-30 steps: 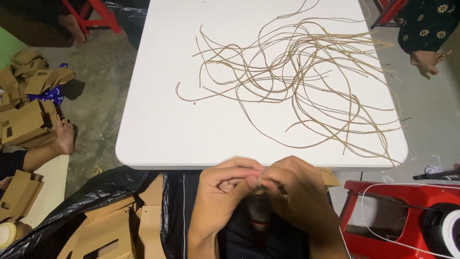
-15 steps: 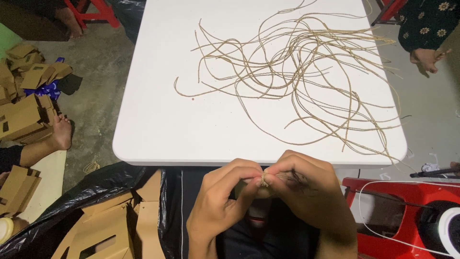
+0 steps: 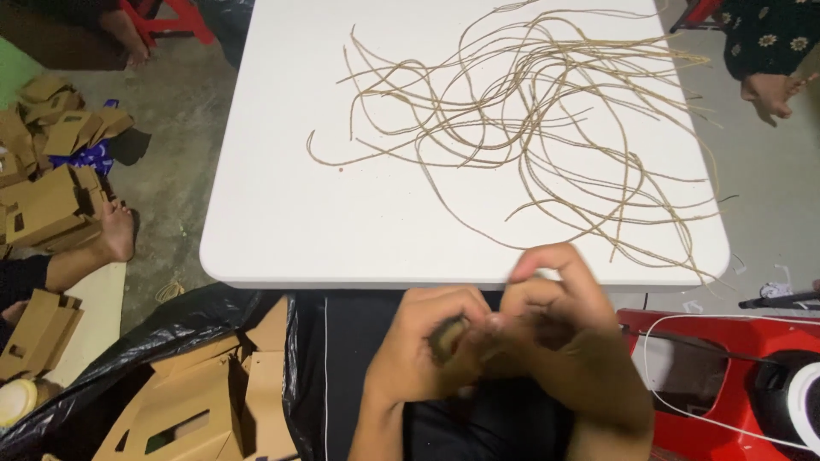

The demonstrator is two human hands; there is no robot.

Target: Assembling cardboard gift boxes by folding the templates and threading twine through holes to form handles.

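The left hand and the right hand meet just below the near edge of the white tabletop, over the person's dark lap; between them is a small brownish piece, blurred, so I cannot tell what kind of thing it is; the fingers of the left hand are curled narrow around it and seem to pinch it, and the fingers of the right hand are bent close to the same spot, touching or almost touching it, but whether they also grip it I cannot tell; the piece lies tilted, its long axis going from lower left to upper right, and the left hand is the nearer one to it; the loose pile of tan cords lies on the far and right part of the tabletop, well apart from both hands, more on the side of the right hand; folded brown cardboard boxes lie in a black plastic bag beside the left knee; another person's hand shows at the far right corner
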